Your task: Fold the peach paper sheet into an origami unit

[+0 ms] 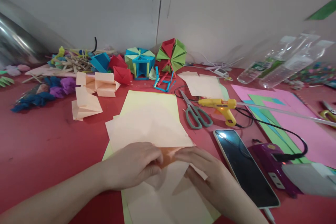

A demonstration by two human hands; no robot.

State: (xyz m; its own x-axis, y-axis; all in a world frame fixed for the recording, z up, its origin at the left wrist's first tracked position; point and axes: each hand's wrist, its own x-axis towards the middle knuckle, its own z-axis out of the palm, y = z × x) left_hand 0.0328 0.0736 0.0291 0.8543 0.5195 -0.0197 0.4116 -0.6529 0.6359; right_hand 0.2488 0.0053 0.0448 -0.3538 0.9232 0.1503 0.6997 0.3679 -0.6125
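Note:
A sheet of peach paper (pixel 172 154) is partly folded between my two hands, low in the middle of the head view. My left hand (pixel 133 165) is curled, its thumb and fingers closed on the left side of the fold. On the right side, my right hand (pixel 207 173) has its fingers over the paper and the thumb below, gripping it. Beneath lie more peach sheets (pixel 147 124) on a pale yellow sheet (pixel 154 100). Several folded peach boxes (pixel 86 102) stand up and to the left. My hands cover part of the fold.
Scissors (pixel 197 113), a yellow glue gun (pixel 219 105) and a phone (pixel 245 168) lie right of the sheets on the red table (pixel 47 154). A purple power socket (pixel 274 169) with a cable is farther right. Plastic bottles (pixel 288 59) and paper models (pixel 140 61) stand along the wall.

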